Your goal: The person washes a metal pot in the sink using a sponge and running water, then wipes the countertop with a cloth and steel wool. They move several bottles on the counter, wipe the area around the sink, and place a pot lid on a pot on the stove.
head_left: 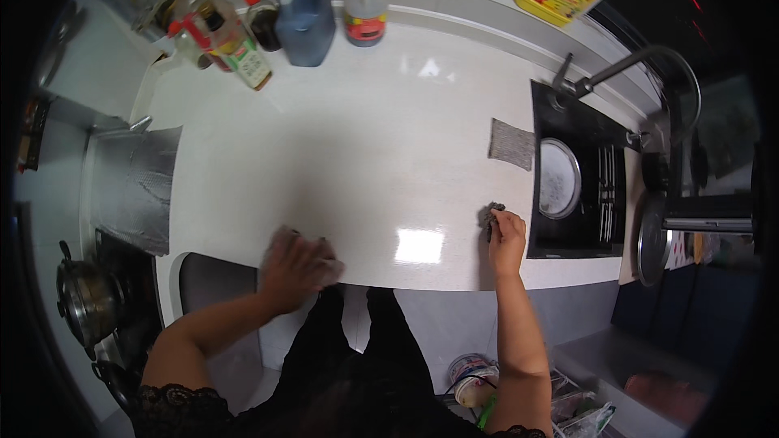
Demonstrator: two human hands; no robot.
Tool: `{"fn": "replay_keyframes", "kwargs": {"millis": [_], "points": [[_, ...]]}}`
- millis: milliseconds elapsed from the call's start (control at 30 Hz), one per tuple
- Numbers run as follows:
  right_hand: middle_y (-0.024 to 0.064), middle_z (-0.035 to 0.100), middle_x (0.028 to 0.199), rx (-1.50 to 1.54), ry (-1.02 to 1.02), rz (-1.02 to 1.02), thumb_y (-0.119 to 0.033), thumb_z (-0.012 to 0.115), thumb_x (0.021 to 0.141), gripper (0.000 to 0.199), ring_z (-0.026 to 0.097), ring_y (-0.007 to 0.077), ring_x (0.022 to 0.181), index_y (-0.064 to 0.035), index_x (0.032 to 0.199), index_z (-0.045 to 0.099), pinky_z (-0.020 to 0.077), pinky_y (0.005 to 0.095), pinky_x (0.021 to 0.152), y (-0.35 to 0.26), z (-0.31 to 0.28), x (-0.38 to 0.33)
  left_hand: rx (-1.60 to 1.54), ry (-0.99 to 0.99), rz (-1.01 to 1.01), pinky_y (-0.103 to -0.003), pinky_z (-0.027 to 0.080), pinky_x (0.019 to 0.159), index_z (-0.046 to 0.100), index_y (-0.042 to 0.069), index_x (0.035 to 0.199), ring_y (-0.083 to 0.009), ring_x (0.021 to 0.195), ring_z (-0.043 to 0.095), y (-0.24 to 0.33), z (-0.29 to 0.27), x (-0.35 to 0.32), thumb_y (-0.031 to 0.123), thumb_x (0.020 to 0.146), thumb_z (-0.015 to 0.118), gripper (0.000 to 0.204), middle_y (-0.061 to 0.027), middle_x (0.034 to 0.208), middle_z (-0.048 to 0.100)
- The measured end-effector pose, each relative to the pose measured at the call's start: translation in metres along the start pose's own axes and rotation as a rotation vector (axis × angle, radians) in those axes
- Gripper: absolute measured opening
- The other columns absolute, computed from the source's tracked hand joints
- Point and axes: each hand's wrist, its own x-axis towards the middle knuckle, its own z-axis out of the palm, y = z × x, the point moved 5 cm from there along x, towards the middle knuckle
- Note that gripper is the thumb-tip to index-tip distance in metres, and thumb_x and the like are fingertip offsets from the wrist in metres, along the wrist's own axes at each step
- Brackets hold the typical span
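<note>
Bottles (305, 12) behind on counter (357, 138); sink (578, 178) right, stove pot (85, 300) left, cloth (511, 143) beside sink.

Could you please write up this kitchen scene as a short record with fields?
Surface: white counter
Left hand: pressed flat on a pale cloth near the counter's front edge, blurred
Right hand: grip closed on a small dark scrubber beside the sink
Sink: black, holds a round metal lid
Counter edge by sink: grey cloth
Back of counter: bottles
</note>
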Motion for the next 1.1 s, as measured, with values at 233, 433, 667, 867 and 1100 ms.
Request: {"fn": "replay_keyframes", "kwargs": {"millis": [233, 433, 667, 867, 1100], "points": [[0.0052, 0.062, 0.106, 0.544, 0.314, 0.509, -0.001, 0.057, 0.092, 0.02, 0.058, 0.0105, 0.091, 0.0002, 0.109, 0.066, 0.0467, 0.0226, 0.081, 0.083, -0.053, -0.031, -0.418, -0.077, 0.172, -0.064, 0.012, 0.109, 0.048, 0.024, 0.138, -0.0344, 0.144, 0.014, 0.175, 0.004, 0.2, 0.048, 0.085, 0.059, 0.059, -0.0132, 0.156, 0.021], [0.0047, 0.061, 0.108, 0.627, 0.445, 0.515, -0.001, 0.056, 0.093, 0.021, 0.057, 0.0095, 0.091, 0.0017, 0.111, 0.065, 0.0463, 0.022, 0.08, 0.119, -0.098, -0.032, -0.41, 0.168, 0.011, -0.063, 0.019, 0.107, 0.051, 0.02, 0.135, -0.0356, 0.137, 0.03, 0.213, 0.011, 0.351, 0.05, 0.084, 0.057, 0.059, -0.0157, 0.149, 0.035], [0.0076, 0.062, 0.106, 0.549, 0.352, 0.459, -0.001, 0.055, 0.091, 0.021, 0.058, 0.0134, 0.092, 0.0004, 0.108, 0.066, 0.0469, 0.0238, 0.08, 0.122, -0.108, -0.047, -0.151, 0.207, -0.027, -0.067, 0.009, 0.108, 0.033, 0.016, 0.147, -0.0428, 0.143, 0.013, 0.122, 0.027, 0.214, 0.063, 0.084, 0.051, 0.08, -0.0218, 0.155, 0.017], [0.0076, 0.062, 0.108, 0.568, 0.226, 0.407, -0.001, 0.056, 0.09, 0.021, 0.057, 0.0148, 0.098, 0.0012, 0.108, 0.066, 0.0448, 0.0253, 0.087, 0.095, -0.088, -0.058, -0.073, -0.152, -1.03, -0.069, 0.009, 0.106, 0.019, 0.021, 0.152, -0.0471, 0.142, 0.008, -0.021, 0.003, 0.27, 0.068, 0.083, 0.049, 0.088, -0.0228, 0.156, 0.01], [0.0088, 0.061, 0.108, 0.642, 0.294, 0.525, -0.002, 0.056, 0.09, 0.022, 0.058, 0.0177, 0.096, -0.0011, 0.109, 0.067, 0.0456, 0.0268, 0.084, 0.097, -0.078, -0.054, -0.172, -0.201, -0.425, -0.074, 0.004, 0.103, 0.026, 0.013, 0.15, -0.0457, 0.143, 0.005, 0.143, 0.016, 0.332, 0.071, 0.08, 0.047, 0.094, -0.0203, 0.157, 0.012]]}}
